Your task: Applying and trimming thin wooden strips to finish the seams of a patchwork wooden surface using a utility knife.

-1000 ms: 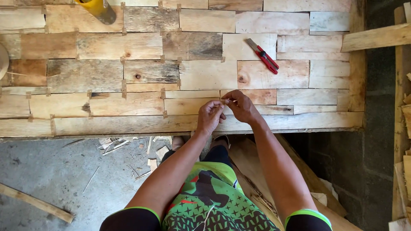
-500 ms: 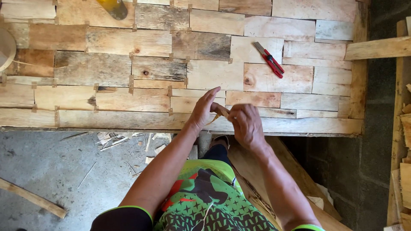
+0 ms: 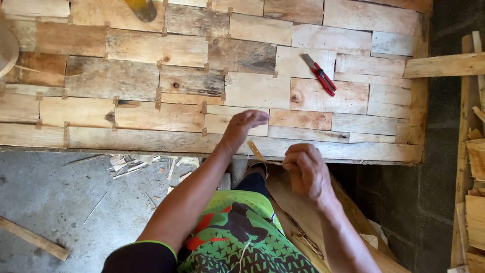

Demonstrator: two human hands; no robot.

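Your right hand (image 3: pixel 305 169) is closed around one end of a thin, pale wooden sliver (image 3: pixel 256 150), which sticks out up and to the left, just off the near edge of the patchwork panel of weathered wooden boards (image 3: pixel 126 48) on the bench. Your left hand (image 3: pixel 246 124) hovers loosely open and empty over that edge. Keep a firm pinch low on the sliver and steady its free tip with your left fingers; it looks narrow, flat and likely brittle. The red-handled utility knife (image 3: pixel 320 75) lies well apart on the boards.
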